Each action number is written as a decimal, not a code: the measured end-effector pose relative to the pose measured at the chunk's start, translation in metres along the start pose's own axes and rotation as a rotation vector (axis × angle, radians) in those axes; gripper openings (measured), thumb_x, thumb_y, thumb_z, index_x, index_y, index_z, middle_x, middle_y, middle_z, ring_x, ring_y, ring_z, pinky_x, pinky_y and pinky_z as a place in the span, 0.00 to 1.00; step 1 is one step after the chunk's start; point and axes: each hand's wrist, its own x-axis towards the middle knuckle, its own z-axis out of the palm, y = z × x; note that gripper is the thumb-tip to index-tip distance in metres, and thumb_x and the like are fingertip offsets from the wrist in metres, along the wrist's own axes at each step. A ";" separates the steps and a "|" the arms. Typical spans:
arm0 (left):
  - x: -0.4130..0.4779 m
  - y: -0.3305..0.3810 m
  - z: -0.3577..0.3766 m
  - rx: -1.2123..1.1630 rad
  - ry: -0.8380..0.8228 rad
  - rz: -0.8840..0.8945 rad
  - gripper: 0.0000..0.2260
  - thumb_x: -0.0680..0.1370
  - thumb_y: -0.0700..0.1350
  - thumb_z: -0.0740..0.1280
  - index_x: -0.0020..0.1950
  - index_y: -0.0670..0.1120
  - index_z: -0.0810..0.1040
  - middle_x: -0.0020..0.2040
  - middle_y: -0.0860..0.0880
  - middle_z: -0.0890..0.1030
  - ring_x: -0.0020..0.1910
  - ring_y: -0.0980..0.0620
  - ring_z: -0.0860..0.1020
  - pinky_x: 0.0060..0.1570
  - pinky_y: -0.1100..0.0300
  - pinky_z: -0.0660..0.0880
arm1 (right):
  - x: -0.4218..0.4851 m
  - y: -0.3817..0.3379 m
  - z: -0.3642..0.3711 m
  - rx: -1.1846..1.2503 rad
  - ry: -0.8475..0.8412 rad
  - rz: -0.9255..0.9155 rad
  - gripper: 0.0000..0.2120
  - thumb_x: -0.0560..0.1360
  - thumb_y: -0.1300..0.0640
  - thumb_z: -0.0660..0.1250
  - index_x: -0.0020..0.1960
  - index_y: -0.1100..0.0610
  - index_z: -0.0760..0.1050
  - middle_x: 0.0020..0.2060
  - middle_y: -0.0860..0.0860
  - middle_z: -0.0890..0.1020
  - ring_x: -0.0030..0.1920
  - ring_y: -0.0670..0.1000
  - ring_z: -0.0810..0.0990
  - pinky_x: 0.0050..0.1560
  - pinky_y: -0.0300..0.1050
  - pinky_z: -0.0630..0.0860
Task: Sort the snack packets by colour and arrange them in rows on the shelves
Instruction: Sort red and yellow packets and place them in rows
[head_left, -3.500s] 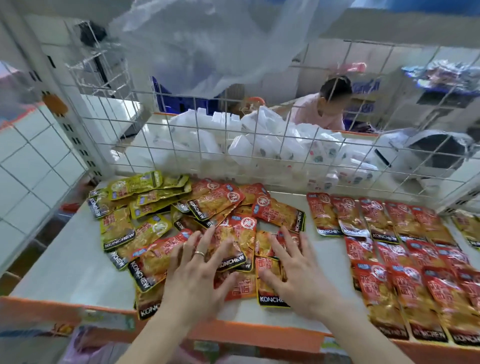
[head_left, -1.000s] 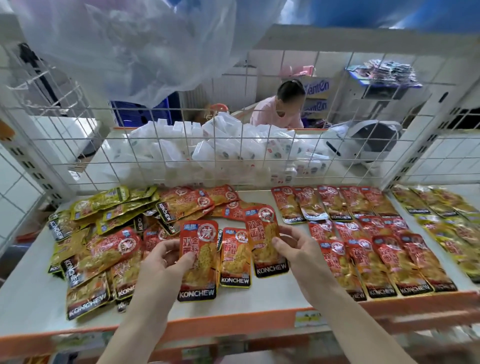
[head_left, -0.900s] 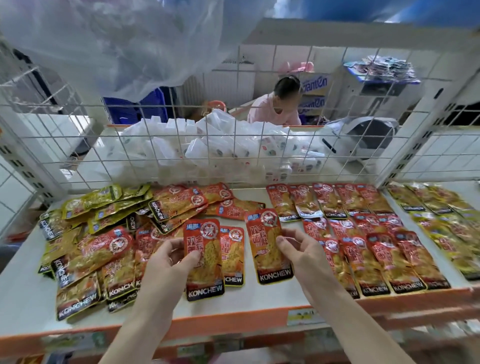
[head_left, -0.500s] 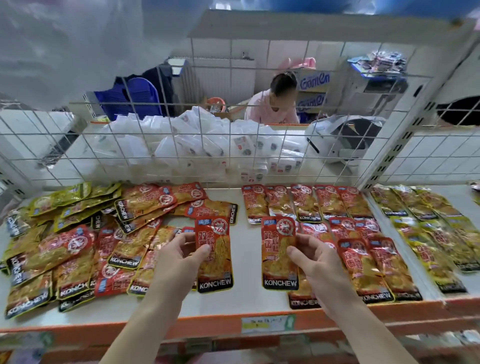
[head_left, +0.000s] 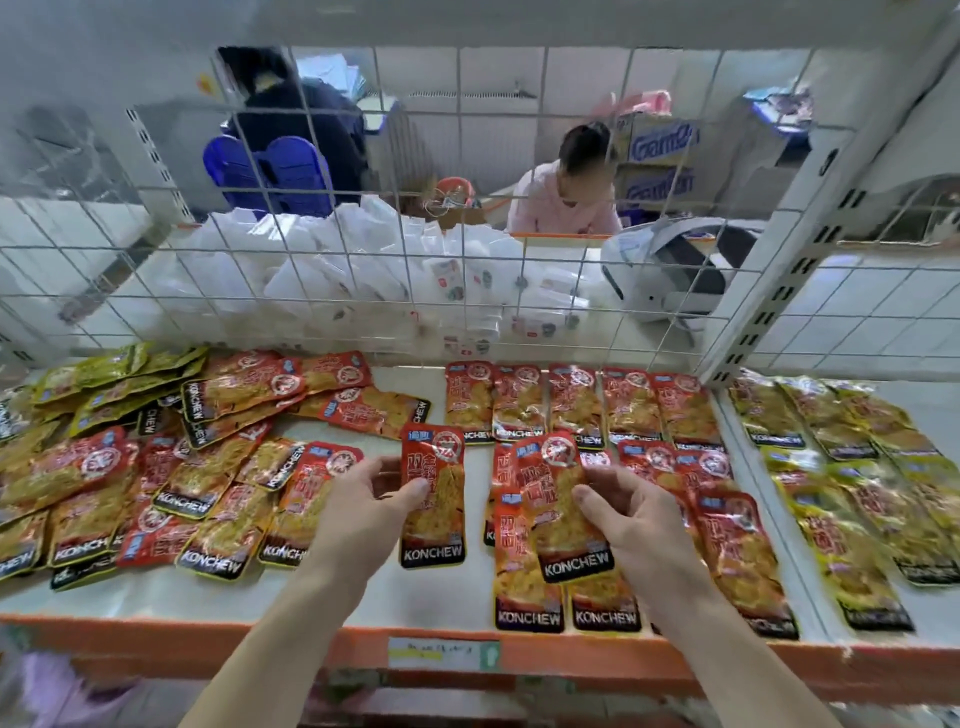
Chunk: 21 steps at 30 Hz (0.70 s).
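Note:
My left hand (head_left: 363, 512) pinches a red packet (head_left: 434, 525) by its left edge, upright over the shelf's bare middle. My right hand (head_left: 631, 519) pinches another red packet (head_left: 558, 506) and holds it over the left end of the sorted red rows (head_left: 576, 402). A loose heap of red packets (head_left: 208, 483) lies at the left. Yellow-green packets (head_left: 104, 379) are piled at the far left back. Sorted yellow rows (head_left: 841, 467) fill the right section.
The white shelf (head_left: 249, 592) has an orange front lip (head_left: 260, 636). A wire grid back (head_left: 395, 270) closes it off, with white packs behind. An upright post (head_left: 810, 244) divides the right section. A person in pink sits beyond.
Both hands moved rightward with their red packets. The right packet now hangs over the left end of the red rows. The view shifted right too.

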 end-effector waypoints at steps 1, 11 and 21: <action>0.002 -0.001 0.003 0.012 -0.002 0.003 0.05 0.78 0.40 0.71 0.50 0.49 0.80 0.46 0.49 0.85 0.46 0.52 0.84 0.46 0.57 0.78 | 0.000 0.000 -0.001 -0.006 0.004 -0.001 0.07 0.76 0.58 0.71 0.54 0.51 0.81 0.45 0.47 0.86 0.50 0.48 0.84 0.55 0.44 0.80; 0.021 -0.012 0.017 0.118 -0.067 0.072 0.07 0.77 0.39 0.72 0.48 0.51 0.82 0.44 0.50 0.86 0.39 0.58 0.84 0.44 0.57 0.81 | -0.003 -0.006 0.000 0.031 0.043 0.017 0.09 0.76 0.62 0.71 0.48 0.48 0.79 0.42 0.45 0.86 0.46 0.44 0.84 0.46 0.36 0.79; 0.029 -0.014 0.021 0.352 -0.011 0.190 0.03 0.78 0.43 0.72 0.49 0.50 0.80 0.43 0.52 0.84 0.44 0.53 0.83 0.48 0.51 0.81 | -0.007 -0.004 0.007 0.032 0.066 0.023 0.10 0.76 0.62 0.71 0.49 0.48 0.79 0.44 0.46 0.86 0.47 0.43 0.84 0.45 0.35 0.79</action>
